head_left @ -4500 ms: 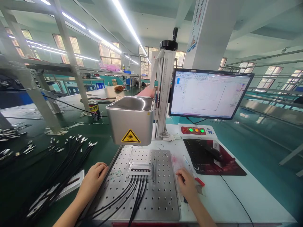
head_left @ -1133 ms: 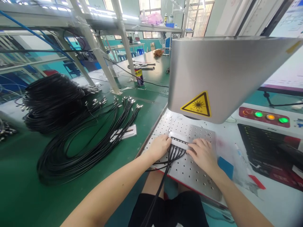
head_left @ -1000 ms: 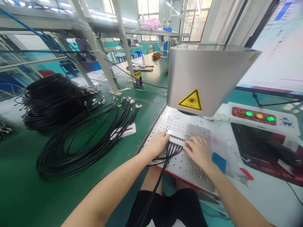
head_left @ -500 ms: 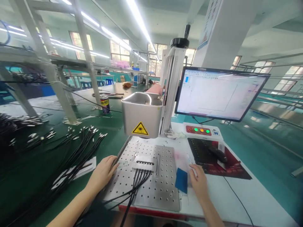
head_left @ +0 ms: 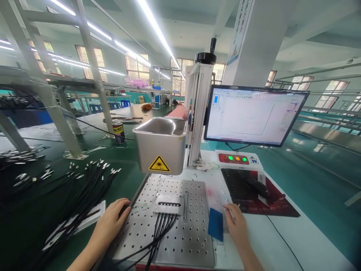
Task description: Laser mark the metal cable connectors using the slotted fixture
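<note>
My left hand (head_left: 113, 217) rests on the left edge of a perforated metal plate (head_left: 194, 239), thumb apart from the fingers and nothing seen in it. At the plate's right side, my right hand (head_left: 236, 218) has its fingers closed on a slim white pen-like stick (head_left: 225, 197), partly hidden by them. A blue rectangular card (head_left: 216, 224) lies just left of that hand. In the plate's middle sits a metal fixture (head_left: 169, 204) with a slot. Several black cables (head_left: 162, 229) run from it toward me, their ends seated in the slot.
Above the plate hangs a silver laser head (head_left: 160, 148) with a yellow warning sign, on an upright column. Right are a monitor (head_left: 255, 116), button panel (head_left: 234, 158), mouse (head_left: 258, 187) and mat. Left lie bundled black cables (head_left: 87, 188), a white tray (head_left: 91, 218) and a spray can (head_left: 119, 132).
My view has tilted up slightly, so most of the scene sits lower and further left. Both hands keep nearly the same places beside the plate, and the fixture and cables stay put.
</note>
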A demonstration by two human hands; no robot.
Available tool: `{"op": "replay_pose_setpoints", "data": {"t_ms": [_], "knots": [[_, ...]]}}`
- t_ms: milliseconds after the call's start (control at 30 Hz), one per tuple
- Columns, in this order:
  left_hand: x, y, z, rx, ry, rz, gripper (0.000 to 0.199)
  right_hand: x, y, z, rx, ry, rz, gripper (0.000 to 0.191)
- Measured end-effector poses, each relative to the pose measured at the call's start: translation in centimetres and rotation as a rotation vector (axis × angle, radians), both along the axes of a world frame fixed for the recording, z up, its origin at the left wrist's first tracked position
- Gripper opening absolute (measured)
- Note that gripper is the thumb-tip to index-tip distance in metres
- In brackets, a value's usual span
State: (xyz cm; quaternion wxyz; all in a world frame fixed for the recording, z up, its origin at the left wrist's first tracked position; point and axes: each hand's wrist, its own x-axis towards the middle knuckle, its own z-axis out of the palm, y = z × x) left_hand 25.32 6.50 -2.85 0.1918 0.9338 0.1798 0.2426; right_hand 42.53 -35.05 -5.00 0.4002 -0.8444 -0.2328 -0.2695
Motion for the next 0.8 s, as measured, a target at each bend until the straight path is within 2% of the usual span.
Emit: {"op": "replay_pose_setpoints", "data": {"t_ms": [267,800], "knots": [[-0.21,-0.5,0.78,0.022,0.019,-0.003,0.032,-0.18,0.06,0.29,-0.01,0.011,-0.001,0.023],[-0.11,-0.15,0.2,0.036,0.022,-0.005,0.033,-0.11,0.08,0.29,-0.016,0.004,0.004,0.024]]}}
